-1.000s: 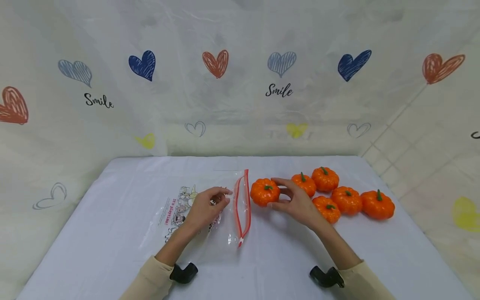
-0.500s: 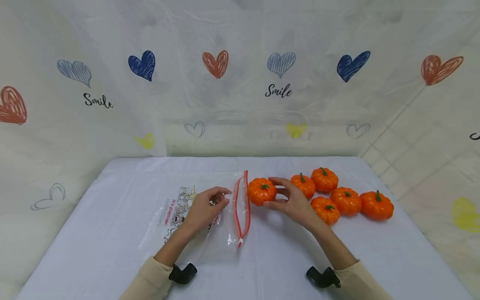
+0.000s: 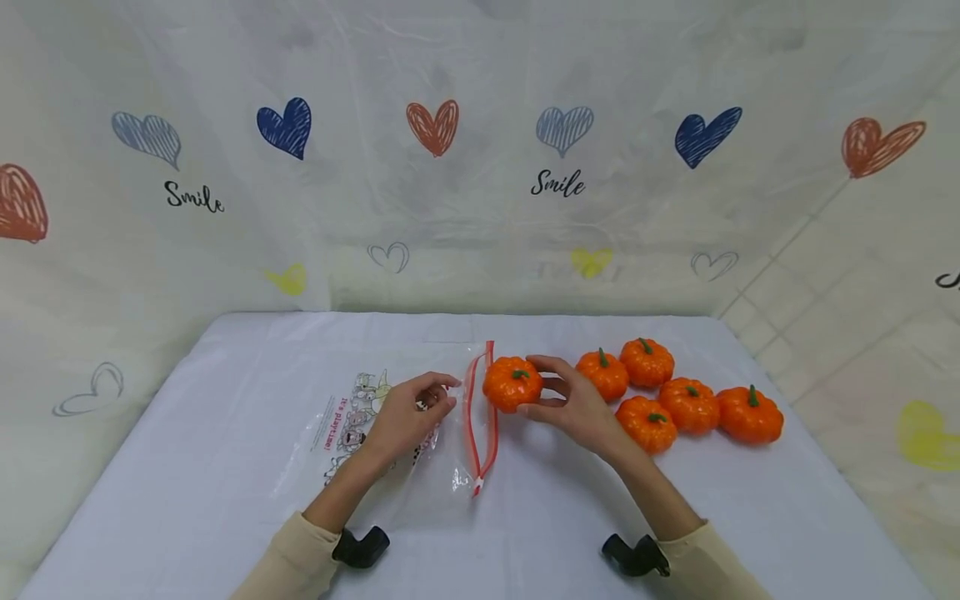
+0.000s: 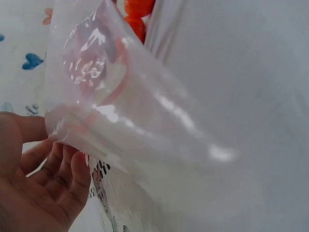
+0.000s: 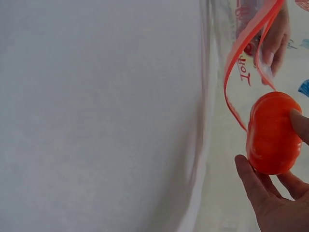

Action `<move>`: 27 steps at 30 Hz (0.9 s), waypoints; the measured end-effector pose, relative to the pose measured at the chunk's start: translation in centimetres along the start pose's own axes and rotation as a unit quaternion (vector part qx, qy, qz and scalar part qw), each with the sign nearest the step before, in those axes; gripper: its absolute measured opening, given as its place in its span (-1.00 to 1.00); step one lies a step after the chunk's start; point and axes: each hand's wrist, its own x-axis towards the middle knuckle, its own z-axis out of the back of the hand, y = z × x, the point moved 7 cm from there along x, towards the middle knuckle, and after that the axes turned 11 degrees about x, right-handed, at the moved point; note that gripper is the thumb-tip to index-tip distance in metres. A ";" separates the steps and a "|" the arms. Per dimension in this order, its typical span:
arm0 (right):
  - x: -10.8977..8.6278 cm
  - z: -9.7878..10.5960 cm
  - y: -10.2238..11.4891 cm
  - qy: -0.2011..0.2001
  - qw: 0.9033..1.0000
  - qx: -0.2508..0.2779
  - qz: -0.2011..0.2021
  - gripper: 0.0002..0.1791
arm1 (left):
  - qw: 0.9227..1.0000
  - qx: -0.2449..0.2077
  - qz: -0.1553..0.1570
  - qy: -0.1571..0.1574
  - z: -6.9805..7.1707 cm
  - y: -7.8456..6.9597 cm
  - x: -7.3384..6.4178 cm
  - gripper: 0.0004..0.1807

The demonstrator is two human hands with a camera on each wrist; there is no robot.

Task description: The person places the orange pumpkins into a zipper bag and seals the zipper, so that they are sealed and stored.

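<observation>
Leftmost, I have the left hand (image 3: 408, 417) with fingers apart, touching the raised film of a clear, printed plastic zip bag (image 3: 442, 479); can't tell if it pinches. The red zip rim (image 3: 494, 433) gapes. At that opening: a glossy orange ribbed pumpkin with green stem (image 3: 512, 387), pinched in the right hand (image 3: 581, 412). I'd lift the upper film higher, feeding level. Far right: five similar orange pumpkins (image 3: 688, 407).

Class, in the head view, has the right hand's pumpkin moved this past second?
Yes, leftward: against the central Smile print, the pumpkin in the right hand sits further left, overlapping the red zip in view.
</observation>
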 end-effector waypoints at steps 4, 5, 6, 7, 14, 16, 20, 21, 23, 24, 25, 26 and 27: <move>0.0 -0.2 0.1 0.004 1.000 -0.005 0.001 -0.18 | 1.000 0.000 -0.003 -0.002 0.1 -0.1 -0.1 -0.72; 0.1 -0.2 0.1 0.003 1.000 -0.006 0.000 -0.17 | 1.000 0.000 -0.004 -0.003 0.1 -0.2 -0.1 -0.73; 0.1 -0.2 0.0 0.004 1.000 -0.007 0.000 -0.17 | 1.000 0.000 -0.004 -0.002 0.1 -0.2 -0.1 -0.73; 0.1 -0.2 0.0 0.004 1.000 -0.009 0.000 -0.17 | 1.000 0.000 -0.005 -0.002 0.1 -0.2 -0.1 -0.73; 0.4 -0.6 -0.3 0.009 1.000 -0.015 0.000 -0.17 | 1.000 -0.004 -0.001 0.000 0.2 -0.1 -0.2 -0.73; 0.5 -0.8 -0.4 0.013 1.000 -0.011 -0.001 -0.16 | 1.000 -0.006 -0.004 0.001 0.2 -0.2 -0.2 -0.73; 0.7 -1.3 -0.5 0.022 1.000 0.001 -0.003 -0.16 | 1.000 -0.010 -0.009 0.002 0.2 -0.3 -0.3 -0.72; 0.7 -1.4 -0.5 0.025 1.000 0.004 -0.002 -0.16 | 1.000 -0.011 -0.010 0.003 0.2 -0.4 -0.3 -0.72; 0.8 -1.6 -0.5 0.027 1.000 0.004 -0.002 -0.16 | 1.000 -0.014 -0.011 0.005 0.2 -0.3 -0.3 -0.72; 0.8 -1.7 -0.5 0.027 1.000 0.002 -0.003 -0.17 | 1.000 -0.016 -0.012 0.006 0.2 -0.3 -0.3 -0.72; 0.9 -1.7 -0.5 0.027 1.000 0.000 -0.003 -0.17 | 1.000 -0.018 -0.014 0.007 0.2 -0.4 -0.3 -0.72; 0.9 -1.8 -0.5 0.026 1.000 -0.002 -0.004 -0.18 | 1.000 -0.018 -0.014 0.008 0.2 -0.4 -0.3 -0.72; 0.9 -1.8 -0.5 0.025 1.000 -0.005 -0.005 -0.19 | 1.000 -0.019 -0.015 0.009 0.2 -0.4 -0.3 -0.72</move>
